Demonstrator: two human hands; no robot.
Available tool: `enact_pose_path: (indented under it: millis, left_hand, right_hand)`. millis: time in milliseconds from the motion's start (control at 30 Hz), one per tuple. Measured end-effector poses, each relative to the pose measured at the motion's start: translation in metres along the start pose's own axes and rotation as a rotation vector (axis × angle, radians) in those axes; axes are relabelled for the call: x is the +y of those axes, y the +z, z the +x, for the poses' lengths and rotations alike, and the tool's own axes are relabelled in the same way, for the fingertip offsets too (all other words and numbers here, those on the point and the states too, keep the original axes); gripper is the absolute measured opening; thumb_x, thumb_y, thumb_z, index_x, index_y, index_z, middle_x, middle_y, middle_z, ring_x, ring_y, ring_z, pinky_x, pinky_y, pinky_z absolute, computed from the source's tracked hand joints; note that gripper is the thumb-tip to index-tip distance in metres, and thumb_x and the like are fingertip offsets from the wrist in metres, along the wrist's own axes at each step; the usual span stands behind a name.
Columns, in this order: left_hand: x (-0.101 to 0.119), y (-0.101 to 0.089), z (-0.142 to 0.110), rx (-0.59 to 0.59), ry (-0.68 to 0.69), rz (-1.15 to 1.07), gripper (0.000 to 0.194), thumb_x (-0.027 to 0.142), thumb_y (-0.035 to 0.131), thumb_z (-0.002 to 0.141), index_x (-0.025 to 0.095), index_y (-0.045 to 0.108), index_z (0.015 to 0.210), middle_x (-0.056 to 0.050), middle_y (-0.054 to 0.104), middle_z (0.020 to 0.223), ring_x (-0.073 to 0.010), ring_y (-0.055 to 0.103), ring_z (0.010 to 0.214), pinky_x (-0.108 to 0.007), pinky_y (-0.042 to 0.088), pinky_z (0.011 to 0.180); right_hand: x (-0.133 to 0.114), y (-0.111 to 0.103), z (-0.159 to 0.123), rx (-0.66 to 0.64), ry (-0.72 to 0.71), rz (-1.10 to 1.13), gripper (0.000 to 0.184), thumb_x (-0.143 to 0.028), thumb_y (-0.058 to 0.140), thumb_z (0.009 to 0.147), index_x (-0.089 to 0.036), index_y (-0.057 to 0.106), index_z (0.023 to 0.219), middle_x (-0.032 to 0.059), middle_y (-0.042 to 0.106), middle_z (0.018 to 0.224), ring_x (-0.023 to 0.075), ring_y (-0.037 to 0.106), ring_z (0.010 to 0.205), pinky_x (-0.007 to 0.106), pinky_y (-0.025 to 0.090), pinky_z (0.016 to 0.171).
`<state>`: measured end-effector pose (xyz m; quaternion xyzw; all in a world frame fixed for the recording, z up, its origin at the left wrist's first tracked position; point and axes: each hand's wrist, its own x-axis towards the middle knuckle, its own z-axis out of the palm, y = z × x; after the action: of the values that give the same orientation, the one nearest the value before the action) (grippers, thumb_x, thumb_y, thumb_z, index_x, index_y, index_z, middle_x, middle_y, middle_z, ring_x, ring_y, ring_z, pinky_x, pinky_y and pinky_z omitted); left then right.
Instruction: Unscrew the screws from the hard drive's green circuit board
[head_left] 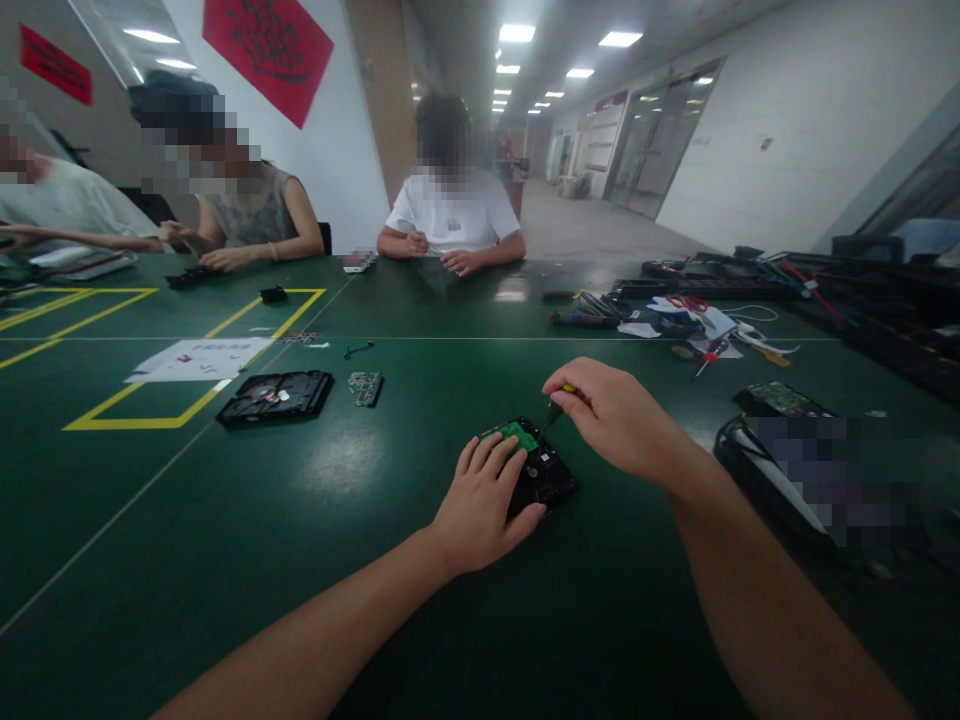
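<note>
A black hard drive (551,478) with a green circuit board (519,434) lies on the green table in front of me. My left hand (482,497) rests over its left side, fingers spread across the top and thumb along the near edge. My right hand (611,412) is closed around a small screwdriver (553,411) with a dark and yellow handle. Its shaft points down at the drive near the board's right edge; whether the tip sits in a screw is too small to tell.
To the left lie another black drive (277,396), a loose circuit board (366,388) and a white paper (202,359). Cables, tools (585,320) and a red-handled screwdriver (710,357) lie at right, near a dark bag-like item (780,480). Several people sit across the table.
</note>
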<state>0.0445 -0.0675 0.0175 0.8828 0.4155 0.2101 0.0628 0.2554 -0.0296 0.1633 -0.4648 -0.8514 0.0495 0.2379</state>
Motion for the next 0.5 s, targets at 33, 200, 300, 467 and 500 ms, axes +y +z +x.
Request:
enact_pose_path:
  millis: [33, 200, 300, 467, 500]
  left_hand:
    - [-0.0002, 0.0000, 0.0000, -0.002, 0.000, 0.001, 0.070, 0.061, 0.055, 0.097, 0.020, 0.046, 0.153, -0.016, 0.048, 0.156, -0.0393, 0.036, 0.148, -0.064, 0.024, 0.124]
    - [-0.0004, -0.0004, 0.0007, -0.008, 0.002, 0.000, 0.071, 0.061, 0.056, 0.097, 0.019, 0.046, 0.152, -0.016, 0.048, 0.155, -0.0393, 0.037, 0.148, -0.064, 0.024, 0.124]
    - [0.0001, -0.0013, 0.0010, -0.006, -0.001, 0.003, 0.070, 0.061, 0.055, 0.097, 0.019, 0.046, 0.152, -0.016, 0.048, 0.155, -0.0393, 0.036, 0.148, -0.063, 0.024, 0.125]
    - [0.0021, -0.0042, 0.0009, -0.029, -0.005, 0.013, 0.070, 0.061, 0.053, 0.098, 0.018, 0.045, 0.153, -0.016, 0.047, 0.156, -0.0392, 0.036, 0.149, -0.063, 0.023, 0.125]
    - [0.0023, -0.0045, 0.0010, -0.033, -0.007, 0.014, 0.070, 0.061, 0.053, 0.098, 0.018, 0.045, 0.153, -0.016, 0.047, 0.156, -0.0392, 0.035, 0.149, -0.063, 0.022, 0.125]
  right_hand:
    - [0.0005, -0.0004, -0.0001, -0.003, 0.002, -0.019, 0.017, -0.018, 0.053, 0.099, -0.019, 0.070, 0.101, 0.0083, 0.073, 0.103, 0.0221, 0.066, 0.097, 0.034, 0.047, 0.087]
    - [-0.0026, 0.0035, 0.0006, 0.085, 0.189, -0.117, 0.022, -0.041, 0.070, 0.094, -0.019, 0.068, 0.095, 0.0071, 0.073, 0.090, 0.0232, 0.066, 0.080, 0.034, 0.045, 0.072]
    - [-0.0041, 0.0057, 0.0013, 0.120, 0.273, -0.098, 0.029, -0.046, 0.076, 0.089, -0.020, 0.065, 0.091, 0.0050, 0.072, 0.082, 0.0213, 0.064, 0.070, 0.032, 0.042, 0.064]
    - [-0.0003, 0.0037, 0.0015, 0.072, 0.108, 0.036, 0.009, -0.027, 0.074, 0.091, -0.022, 0.072, 0.098, 0.0041, 0.074, 0.097, 0.0196, 0.068, 0.082, 0.032, 0.049, 0.075]
    - [0.0003, 0.0029, 0.0014, 0.068, 0.084, 0.051, 0.011, -0.025, 0.072, 0.092, -0.023, 0.074, 0.103, 0.0047, 0.075, 0.103, 0.0198, 0.069, 0.086, 0.032, 0.050, 0.078]
